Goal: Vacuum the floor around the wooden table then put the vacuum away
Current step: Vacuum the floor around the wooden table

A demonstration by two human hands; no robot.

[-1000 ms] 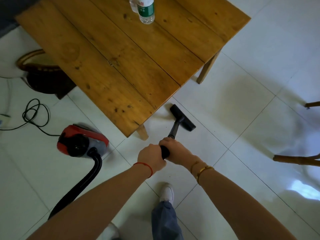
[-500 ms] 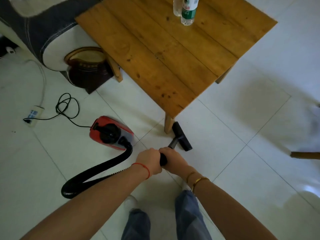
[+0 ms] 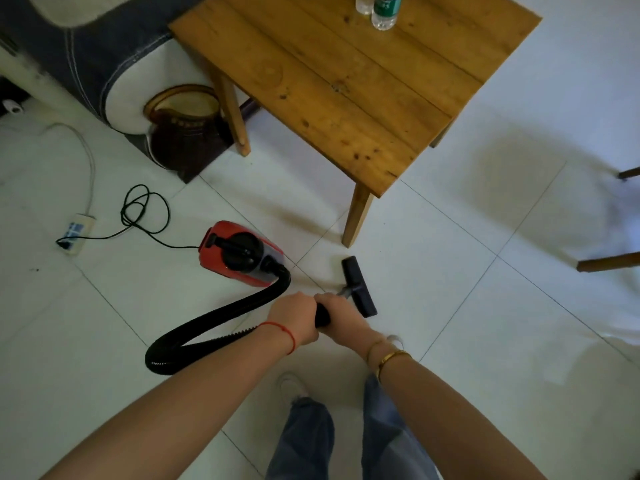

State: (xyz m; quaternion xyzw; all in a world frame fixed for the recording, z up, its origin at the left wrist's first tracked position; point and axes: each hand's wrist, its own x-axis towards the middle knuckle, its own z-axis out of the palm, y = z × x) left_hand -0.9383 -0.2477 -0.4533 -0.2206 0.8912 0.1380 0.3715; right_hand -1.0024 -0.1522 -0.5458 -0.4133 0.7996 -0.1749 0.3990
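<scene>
The fingers of the left hand (image 3: 294, 322) and the right hand (image 3: 341, 315) are curled tight around the black handle (image 3: 322, 315) of the vacuum wand. The two hands sit side by side and touch each other, left hand nearer, right hand a bit farther along. A red string is on the left wrist and gold bangles are on the right wrist.

Just past the right hand, a short grey tube leads to the black floor brush (image 3: 358, 287). The brush lies flat on the white floor (image 3: 485, 306), near the closest leg of the wooden table (image 3: 346, 81) but not touching it.

A fat black hose (image 3: 221, 317) bends from under the left arm, loops to the left, and goes up into the red vacuum (image 3: 239, 252). The vacuum sits on the floor to the left of the brush. A thin black cord (image 3: 145, 213) curls away from it to a white power strip (image 3: 78, 232) at the far left.

On the tabletop, at the far edge, stand a bottle with a green label (image 3: 384, 10) and a clear bottle (image 3: 363, 3) beside it. A dark brown pot (image 3: 187, 129) stands on the floor left of the table, against a sofa (image 3: 86, 57). Near the bottom are blue jeans and a white shoe.
</scene>
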